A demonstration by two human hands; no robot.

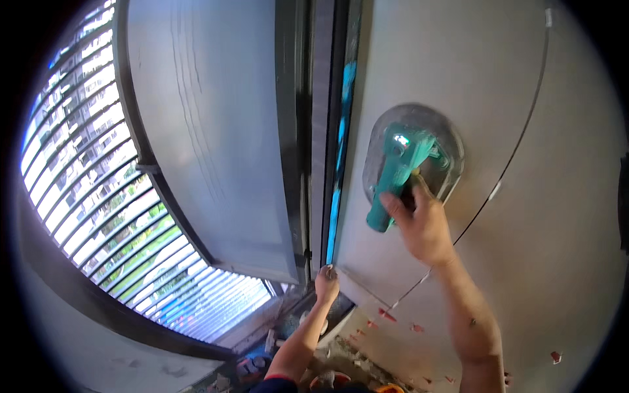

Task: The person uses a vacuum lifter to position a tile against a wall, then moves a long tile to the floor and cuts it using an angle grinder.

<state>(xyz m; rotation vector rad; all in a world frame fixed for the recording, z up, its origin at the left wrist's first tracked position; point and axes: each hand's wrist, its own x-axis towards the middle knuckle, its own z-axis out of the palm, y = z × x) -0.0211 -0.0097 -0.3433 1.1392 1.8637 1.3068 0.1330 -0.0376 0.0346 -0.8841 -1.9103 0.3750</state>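
A green hand-held power tool (394,171) with a lit spot on top sits on a large oval grey pad (378,144) against a beige tiled wall (504,98). My right hand (422,223) is closed on the tool's handle, thumb along its lower part. My left hand (326,285) is lower down, closed at the bottom end of a narrow dark frame with a blue strip (338,203) along it. Whatever is in its fingers is too small to make out.
A grey-framed frosted panel (203,118) stands left of the frame. Beyond it are window bars (78,164) with greenery and buildings outside. Red clips (386,316) and thin dark joints mark the tiles. Buckets (331,381), tools and debris lie below.
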